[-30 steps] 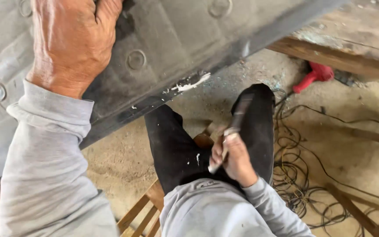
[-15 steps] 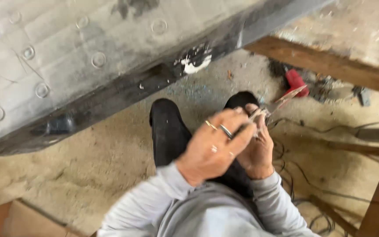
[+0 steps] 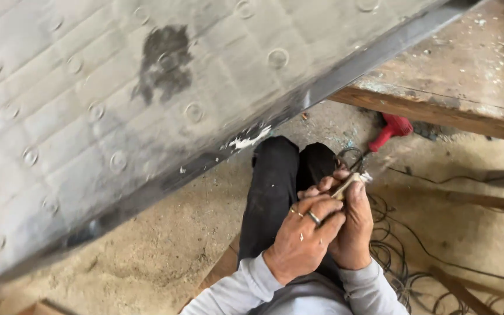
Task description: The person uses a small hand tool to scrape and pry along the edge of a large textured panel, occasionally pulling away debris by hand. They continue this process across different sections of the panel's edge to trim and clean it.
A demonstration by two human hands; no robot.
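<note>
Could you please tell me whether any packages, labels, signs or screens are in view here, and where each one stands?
None are in view: no package, label, sign or screen shows.
The left hand and right hand meet over the lap around a small slim tool.
A grey quilted panel with round studs fills the upper left.
</note>
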